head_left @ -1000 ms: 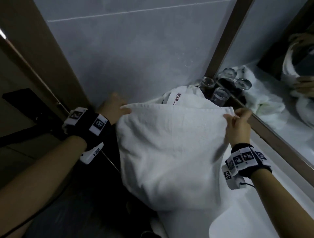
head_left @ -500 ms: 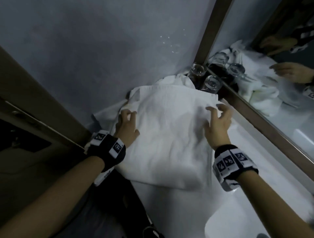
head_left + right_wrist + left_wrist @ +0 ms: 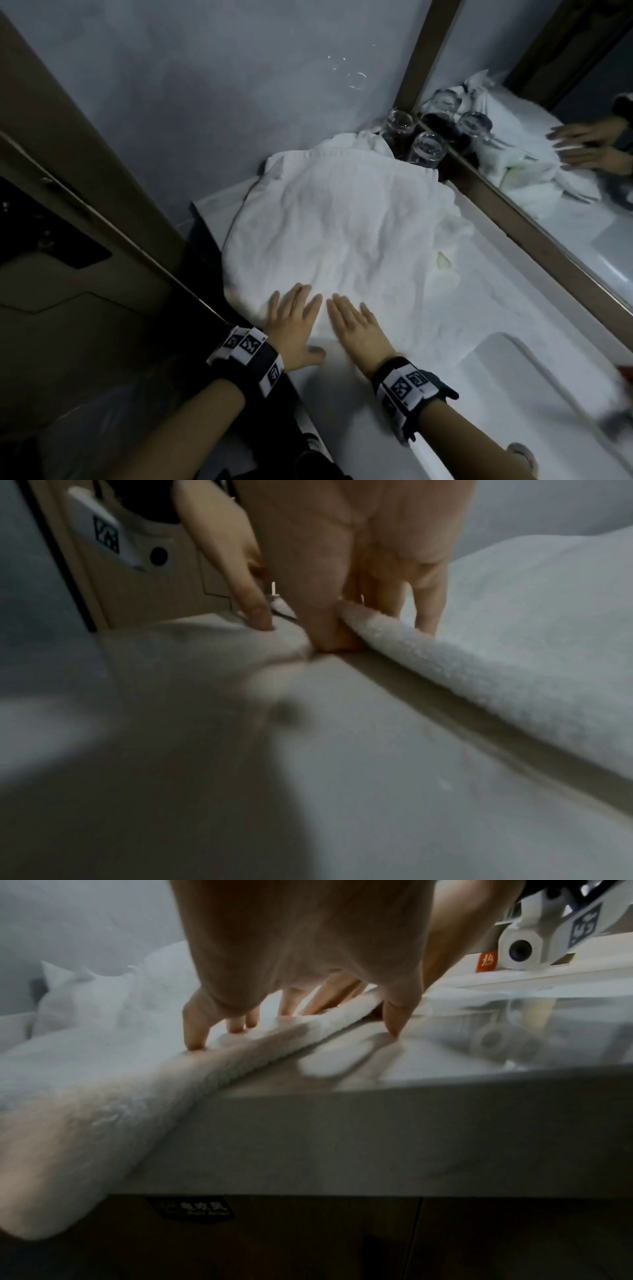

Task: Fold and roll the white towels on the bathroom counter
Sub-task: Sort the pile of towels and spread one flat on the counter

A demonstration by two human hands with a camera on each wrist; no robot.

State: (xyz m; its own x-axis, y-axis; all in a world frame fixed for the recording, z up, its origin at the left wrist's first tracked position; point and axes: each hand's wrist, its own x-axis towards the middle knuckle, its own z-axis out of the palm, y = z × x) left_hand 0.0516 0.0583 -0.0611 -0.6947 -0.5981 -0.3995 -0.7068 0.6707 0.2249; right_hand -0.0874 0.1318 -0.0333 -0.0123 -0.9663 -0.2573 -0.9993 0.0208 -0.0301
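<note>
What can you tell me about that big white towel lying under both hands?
The white towel is thick, fluffy terry cloth, wrinkled, spread flat over the white counter by the grey wall. Its near edge is doubled into a soft fold. The left hand and right hand rest side by side on that edge, fingers straight. One corner hangs over the counter's front. The far end lies by two clear glasses.

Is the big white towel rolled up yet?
No. The towel lies flat on the counter, both hands pressing its near edge.
</note>
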